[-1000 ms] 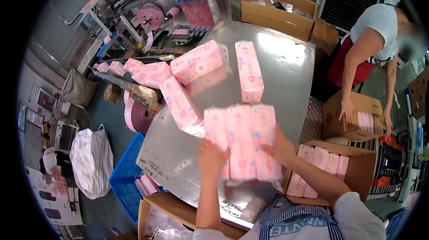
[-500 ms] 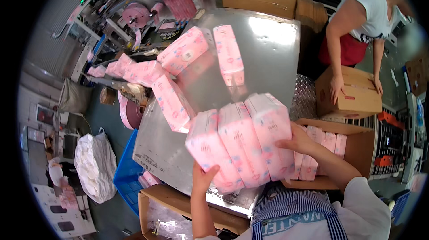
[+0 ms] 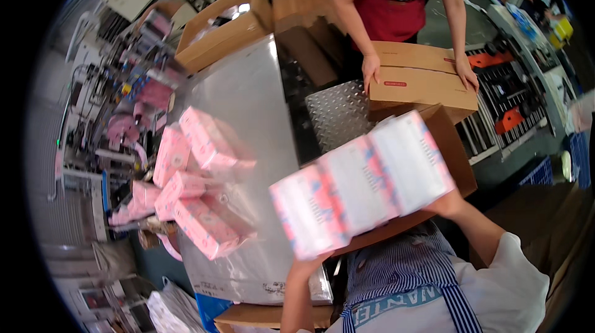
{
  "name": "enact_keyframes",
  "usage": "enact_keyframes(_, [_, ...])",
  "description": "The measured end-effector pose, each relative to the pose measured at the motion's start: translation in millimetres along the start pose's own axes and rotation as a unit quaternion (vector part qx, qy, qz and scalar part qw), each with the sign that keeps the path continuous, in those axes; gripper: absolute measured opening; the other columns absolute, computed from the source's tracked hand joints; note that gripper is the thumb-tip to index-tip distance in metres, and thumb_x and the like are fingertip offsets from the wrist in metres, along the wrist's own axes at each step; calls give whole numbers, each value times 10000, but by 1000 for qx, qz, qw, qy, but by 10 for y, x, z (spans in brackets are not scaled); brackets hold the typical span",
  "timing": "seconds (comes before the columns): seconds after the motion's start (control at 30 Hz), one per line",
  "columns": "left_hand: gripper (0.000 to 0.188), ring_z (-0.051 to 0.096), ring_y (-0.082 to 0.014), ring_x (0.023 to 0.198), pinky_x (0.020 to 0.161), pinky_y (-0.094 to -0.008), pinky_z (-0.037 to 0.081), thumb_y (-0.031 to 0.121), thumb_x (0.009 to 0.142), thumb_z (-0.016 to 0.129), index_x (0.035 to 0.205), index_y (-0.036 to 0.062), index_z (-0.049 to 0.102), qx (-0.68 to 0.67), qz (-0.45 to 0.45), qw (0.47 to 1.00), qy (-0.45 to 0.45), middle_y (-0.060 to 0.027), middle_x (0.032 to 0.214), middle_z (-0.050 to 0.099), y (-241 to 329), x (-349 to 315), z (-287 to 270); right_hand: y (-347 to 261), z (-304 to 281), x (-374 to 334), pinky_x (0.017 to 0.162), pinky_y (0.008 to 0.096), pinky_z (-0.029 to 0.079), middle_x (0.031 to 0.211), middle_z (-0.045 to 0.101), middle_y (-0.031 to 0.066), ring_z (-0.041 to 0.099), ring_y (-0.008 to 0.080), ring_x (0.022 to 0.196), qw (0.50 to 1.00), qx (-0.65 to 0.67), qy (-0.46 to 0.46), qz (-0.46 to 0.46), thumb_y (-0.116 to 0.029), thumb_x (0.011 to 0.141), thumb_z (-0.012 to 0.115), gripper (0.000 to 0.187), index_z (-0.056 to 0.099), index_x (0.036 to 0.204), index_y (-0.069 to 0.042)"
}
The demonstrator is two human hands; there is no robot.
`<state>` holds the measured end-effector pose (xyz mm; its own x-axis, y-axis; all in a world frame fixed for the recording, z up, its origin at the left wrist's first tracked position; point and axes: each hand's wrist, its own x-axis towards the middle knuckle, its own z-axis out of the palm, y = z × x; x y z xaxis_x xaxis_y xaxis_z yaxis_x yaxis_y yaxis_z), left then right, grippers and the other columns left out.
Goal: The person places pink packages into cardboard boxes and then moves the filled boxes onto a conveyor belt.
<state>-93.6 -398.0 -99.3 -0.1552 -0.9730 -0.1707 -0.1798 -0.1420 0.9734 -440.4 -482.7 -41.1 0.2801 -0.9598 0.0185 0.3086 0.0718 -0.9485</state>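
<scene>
Pink packs (image 3: 361, 185), three abreast, are clamped between left hand (image 3: 311, 264) and right hand (image 3: 447, 203) near the open carton (image 3: 457, 154), end pressure probably keeping the middle one from slipping.

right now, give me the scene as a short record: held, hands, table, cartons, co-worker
held: three packs, side by side in a row
left hand: at the row's lower left end
right hand: at the row's right end
table: metal, pink packs on its left part
open carton: partly hidden behind the held row
co-worker: both hands on a closed carton
</scene>
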Motion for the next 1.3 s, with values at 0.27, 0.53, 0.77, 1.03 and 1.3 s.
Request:
enact_keyframes(0.27, [678,571,-329,1067,821,-427,519,467,872,559,1331,9,360,-33,-413,898,-151,-198,1274,479,-173,1480,1660,553,-1672,-151,899,376,444,1158,583,200,564,241,1074,857,-323,177,361,-393,820,645,622,489,1242,38])
enact_keyframes(0.53, [549,548,-408,997,841,-458,464,281,726,716,1140,11,477,540,-32,828,-147,-242,1127,533,-256,1262,2168,1019,-1547,-641,835,393,466,1159,528,141,560,282,977,658,-743,-15,125,-155,787,537,410,527,1188,-72])
enact_keyframes(0.77, [414,602,-390,955,792,-448,493,366,795,632,987,1,586,504,-133,839,-155,-223,1026,618,-640,1178,2165,-127,-1559,-694,738,402,480,906,629,89,602,275,860,688,-678,258,27,-229,765,606,342,586,1091,-127])
enact_keyframes(1.03, [501,565,-345,1034,901,-410,449,370,760,667,1085,-6,603,458,-65,882,-88,-217,1096,604,-651,1434,1509,-156,-2558,-392,664,461,497,830,668,150,646,344,803,765,-604,90,205,-183,747,530,323,608,1053,-115])
enact_keyframes(1.3, [556,622,-371,911,801,-434,492,361,788,644,1158,-32,511,346,-165,905,184,-244,960,633,-1045,872,853,385,-2573,-399,651,371,511,903,681,135,677,262,813,571,-776,94,249,-130,826,513,311,505,1109,-1])
